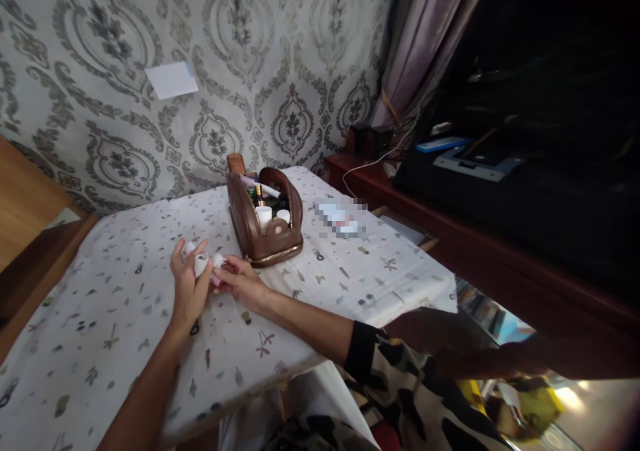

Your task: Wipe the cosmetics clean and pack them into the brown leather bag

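Note:
My left hand (188, 288) is closed around a soft-looking white wad (201, 263), perhaps tissue or cloth; a bit of white also shows between its fingers. Beside it, my right hand (245, 283) pinches a small pink-and-white item (217, 278), its kind hidden by the fingers. The two hands meet over the table, just left of an unzipped brown cosmetic bag (265, 241). Inside the bag stand a white jar (263, 218), a second white-topped container (283, 216), a gold-and-black tube (259, 194) and other items I cannot make out.
A patterned white cloth (345, 278) covers the table. Right of the bag lies a blurred-out flat item (341, 218). A dark red cabinet (415, 204) with a large black screen (540, 104) borders the right side, a wooden piece (40, 204) the left. Patterned wallpaper rises behind.

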